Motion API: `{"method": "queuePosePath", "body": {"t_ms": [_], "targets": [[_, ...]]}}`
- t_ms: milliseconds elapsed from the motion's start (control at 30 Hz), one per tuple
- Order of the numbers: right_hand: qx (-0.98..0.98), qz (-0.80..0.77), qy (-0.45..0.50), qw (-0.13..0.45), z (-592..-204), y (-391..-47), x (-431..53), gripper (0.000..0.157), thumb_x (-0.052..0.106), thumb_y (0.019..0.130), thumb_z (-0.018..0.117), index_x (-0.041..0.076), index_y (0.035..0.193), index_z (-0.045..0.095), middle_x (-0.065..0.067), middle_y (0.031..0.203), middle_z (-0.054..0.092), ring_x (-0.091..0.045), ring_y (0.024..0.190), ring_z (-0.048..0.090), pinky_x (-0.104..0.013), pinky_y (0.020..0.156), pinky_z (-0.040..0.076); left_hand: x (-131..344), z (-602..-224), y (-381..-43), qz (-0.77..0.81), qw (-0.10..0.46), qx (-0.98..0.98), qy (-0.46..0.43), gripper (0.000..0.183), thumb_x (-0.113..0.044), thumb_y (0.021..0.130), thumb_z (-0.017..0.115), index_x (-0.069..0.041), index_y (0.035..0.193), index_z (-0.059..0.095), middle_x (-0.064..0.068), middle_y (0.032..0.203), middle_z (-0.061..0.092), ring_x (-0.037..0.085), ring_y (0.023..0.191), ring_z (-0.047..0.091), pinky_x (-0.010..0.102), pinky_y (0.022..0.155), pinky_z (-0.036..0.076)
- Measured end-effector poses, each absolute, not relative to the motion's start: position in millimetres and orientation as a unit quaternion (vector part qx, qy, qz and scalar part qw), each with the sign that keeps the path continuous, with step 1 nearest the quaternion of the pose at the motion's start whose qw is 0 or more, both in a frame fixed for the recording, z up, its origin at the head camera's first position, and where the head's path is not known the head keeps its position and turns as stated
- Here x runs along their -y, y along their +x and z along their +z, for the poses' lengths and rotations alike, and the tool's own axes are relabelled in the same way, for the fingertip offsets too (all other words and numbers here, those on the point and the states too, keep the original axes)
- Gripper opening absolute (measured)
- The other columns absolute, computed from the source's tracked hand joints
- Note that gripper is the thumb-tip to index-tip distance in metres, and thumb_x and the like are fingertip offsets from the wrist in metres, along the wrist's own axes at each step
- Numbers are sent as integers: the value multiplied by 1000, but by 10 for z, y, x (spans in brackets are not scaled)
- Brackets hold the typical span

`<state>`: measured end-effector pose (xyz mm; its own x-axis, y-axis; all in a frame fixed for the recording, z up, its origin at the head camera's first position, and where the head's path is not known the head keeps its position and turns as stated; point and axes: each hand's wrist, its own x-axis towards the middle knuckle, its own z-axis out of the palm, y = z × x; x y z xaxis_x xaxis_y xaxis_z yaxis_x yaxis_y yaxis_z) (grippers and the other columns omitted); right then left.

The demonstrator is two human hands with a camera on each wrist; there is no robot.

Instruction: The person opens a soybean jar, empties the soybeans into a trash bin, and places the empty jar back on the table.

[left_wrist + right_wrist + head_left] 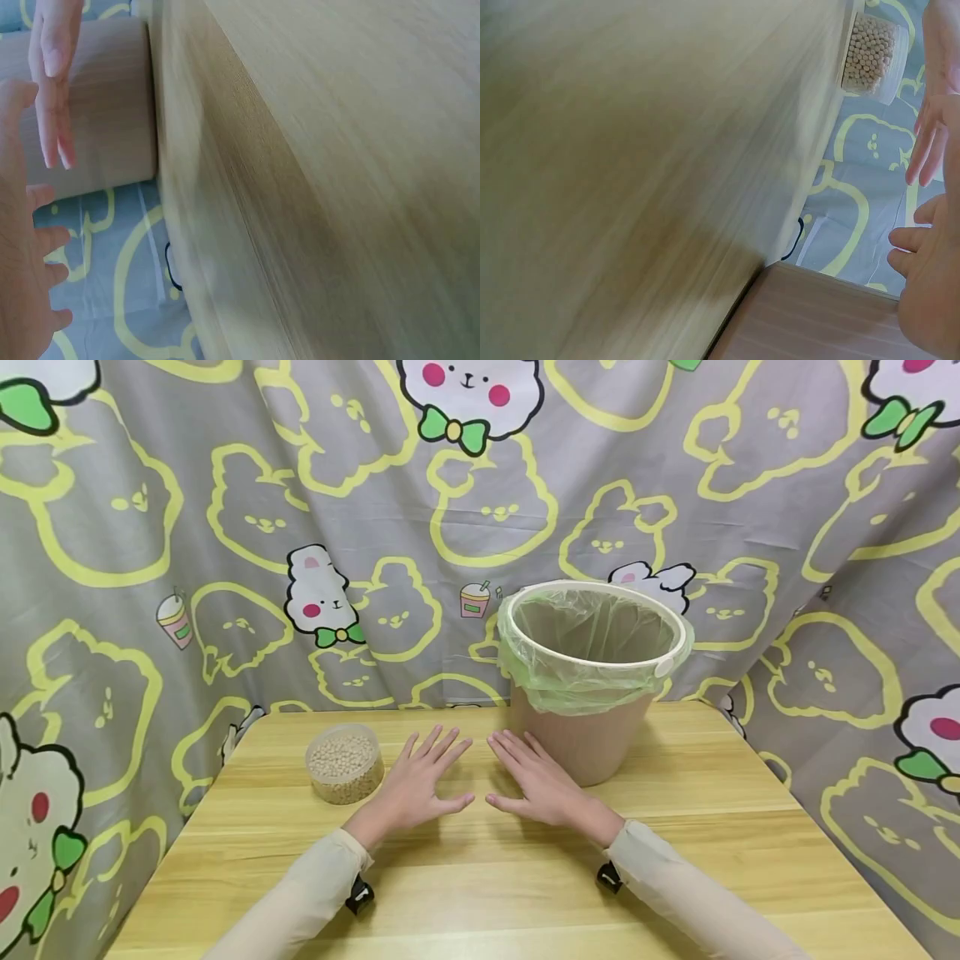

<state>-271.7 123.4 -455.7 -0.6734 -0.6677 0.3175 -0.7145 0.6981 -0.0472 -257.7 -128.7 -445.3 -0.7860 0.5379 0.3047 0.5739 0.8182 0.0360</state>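
My left hand [417, 783] is held over the table with its fingers spread, holding nothing. Just left of it stands a round clear tub [345, 789] filled with small beige balls [341, 755]; the right wrist view shows these balls [868, 54] through the tub's side. My right hand [543, 783] also has straight fingers and holds nothing. It overlaps the lower front of a brownish trash bin [592, 735] in the head view. A thin green bag [577, 687] lines the bin and folds over its pale rim [600, 661]. The thumbs point towards each other with a gap between them.
Both hands are above a wooden table [480, 893] with light grain. Behind it and along the sides hangs a grey curtain [397, 518] printed with yellow outlines and white cartoon animals. Small black devices [360, 895] are strapped under the wrists.
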Motion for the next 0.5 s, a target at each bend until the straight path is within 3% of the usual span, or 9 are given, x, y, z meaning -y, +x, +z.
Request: {"method": "queuePosePath", "body": {"t_ms": [167,500], "targets": [[913,82,375,135,-4552,-2721,-1220,87,69,89,35,11,151,14,-4,157,17,-22,145,14,-47,117,9,1308,-4455,-2595,-71,144,942,-295,82,-72,84,38,-28,150,20,-1,156,14,26,144,11,57,114,11],[916,132,365,102,-4487,-2818,-1035,86,68,88,36,15,152,12,0,157,14,-16,145,10,-46,118,6,1494,-4349,-2700,-92,141,948,-270,86,-71,81,47,-35,150,11,-1,156,16,27,144,13,56,115,8]]}}
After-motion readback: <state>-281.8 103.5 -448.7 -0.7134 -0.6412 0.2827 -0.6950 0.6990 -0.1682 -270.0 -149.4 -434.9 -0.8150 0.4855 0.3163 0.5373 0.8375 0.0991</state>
